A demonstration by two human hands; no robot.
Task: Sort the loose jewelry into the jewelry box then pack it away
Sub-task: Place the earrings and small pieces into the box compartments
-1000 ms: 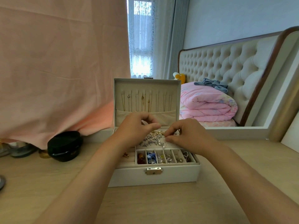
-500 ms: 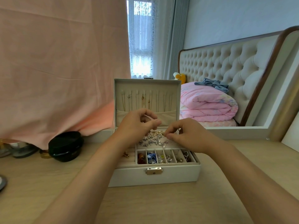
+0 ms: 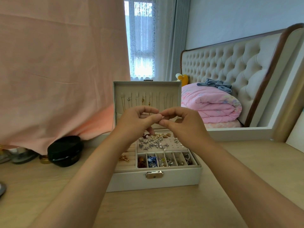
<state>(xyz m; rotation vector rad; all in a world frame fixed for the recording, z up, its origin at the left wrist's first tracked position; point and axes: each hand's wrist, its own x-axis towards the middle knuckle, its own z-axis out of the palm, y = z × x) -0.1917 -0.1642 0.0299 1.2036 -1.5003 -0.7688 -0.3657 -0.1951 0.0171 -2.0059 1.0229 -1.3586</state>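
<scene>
A white jewelry box [image 3: 172, 179] stands open on the wooden table, its lid [image 3: 118, 89] upright with thin necklaces [image 3: 143, 101] hanging inside. Small earrings [image 3: 154, 142] lie scattered on the perforated pad at the back of the tray. A front row of small compartments [image 3: 166, 159] holds beads and rings. My left hand [image 3: 138, 120] and my right hand [image 3: 182, 122] are raised above the tray, fingertips meeting in front of the lid. They pinch something tiny between them; the piece itself is too small to make out.
A black round case [image 3: 65, 151] sits left of the box, with small items beside it under a pink cloth [image 3: 57, 71]. A mirror frame [image 3: 246, 131] runs along the back right. A gold piece [image 3: 124, 157] lies in the box's left section.
Both hands have lifted from the earring pad and come together in front of the lid, fingertips now touching.
</scene>
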